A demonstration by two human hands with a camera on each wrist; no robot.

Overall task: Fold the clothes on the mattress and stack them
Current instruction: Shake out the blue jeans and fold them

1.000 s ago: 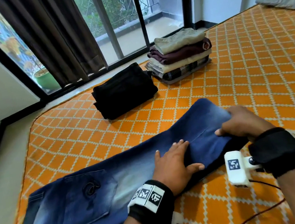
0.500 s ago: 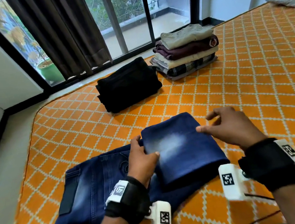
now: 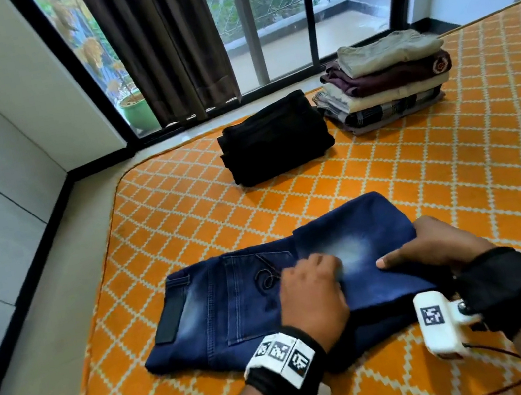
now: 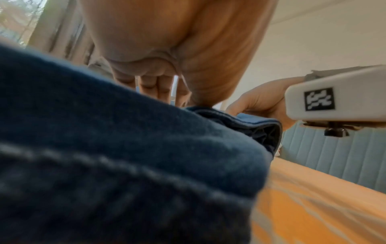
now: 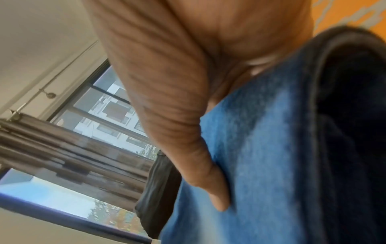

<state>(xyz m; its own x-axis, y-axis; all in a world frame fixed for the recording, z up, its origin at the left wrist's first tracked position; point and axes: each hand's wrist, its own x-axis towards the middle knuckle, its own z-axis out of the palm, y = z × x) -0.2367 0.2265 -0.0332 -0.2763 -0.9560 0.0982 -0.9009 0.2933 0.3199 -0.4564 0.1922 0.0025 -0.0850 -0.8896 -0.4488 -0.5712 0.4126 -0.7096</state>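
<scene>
Blue jeans (image 3: 223,308) lie on the orange patterned mattress (image 3: 420,162), their faded leg part folded over the seat part. My left hand (image 3: 313,289) presses its fingertips down near the left edge of that folded flap; in the left wrist view its fingers (image 4: 146,85) point down onto the denim (image 4: 125,148). My right hand (image 3: 435,246) holds the fold at the jeans' right end, thumb laid flat on top. In the right wrist view the thumb (image 5: 167,99) lies along the denim (image 5: 261,148), and the other fingers are hidden.
A folded black garment (image 3: 276,138) lies at the far side of the mattress. To its right stands a stack of folded clothes (image 3: 385,81). A strip of floor (image 3: 34,341) runs along the left edge. Brown curtain (image 3: 175,38) and window bars are beyond.
The jeans lay stretched out a second ago. Their leg end has been folded leftward over the seat. My left hand let go of the flap's edge and now presses on it.
</scene>
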